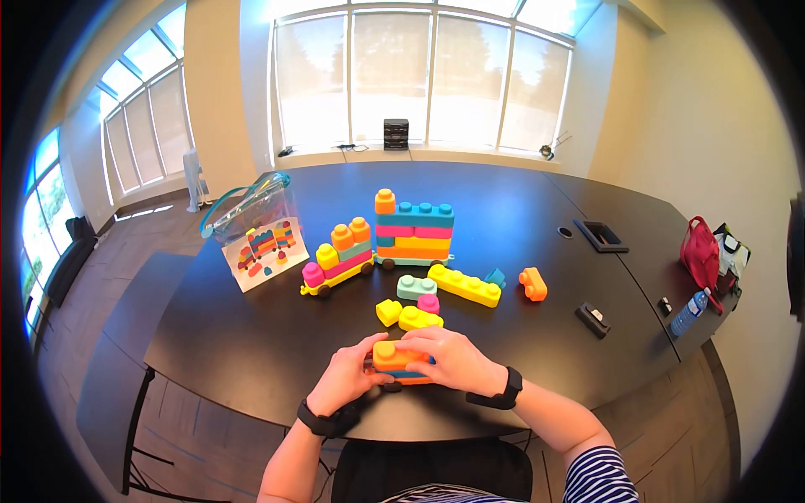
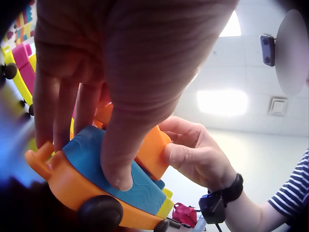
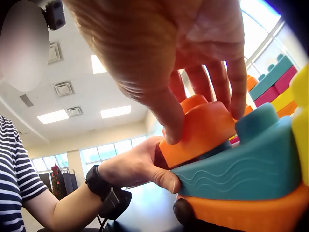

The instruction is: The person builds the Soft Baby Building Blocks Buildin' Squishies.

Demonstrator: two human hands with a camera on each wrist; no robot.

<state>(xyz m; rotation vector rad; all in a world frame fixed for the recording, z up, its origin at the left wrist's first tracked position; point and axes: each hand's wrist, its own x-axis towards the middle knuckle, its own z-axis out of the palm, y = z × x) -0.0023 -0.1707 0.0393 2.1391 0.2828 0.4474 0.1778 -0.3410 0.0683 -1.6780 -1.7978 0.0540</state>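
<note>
Lower centre of frame, my right hand (image 1: 459, 359) pinches the orange block (image 3: 205, 128); my left hand (image 1: 342, 375) grips the blue block (image 3: 241, 169). Uneven pushing (wheels (image 2: 101, 213) underneath) could skew both.

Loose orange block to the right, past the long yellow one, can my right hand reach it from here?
Probably yes: only bare tabletop seems to lie between your right hand and the loose orange block. That hand pinches another orange block, though, so it would likely need to let go first.
</note>
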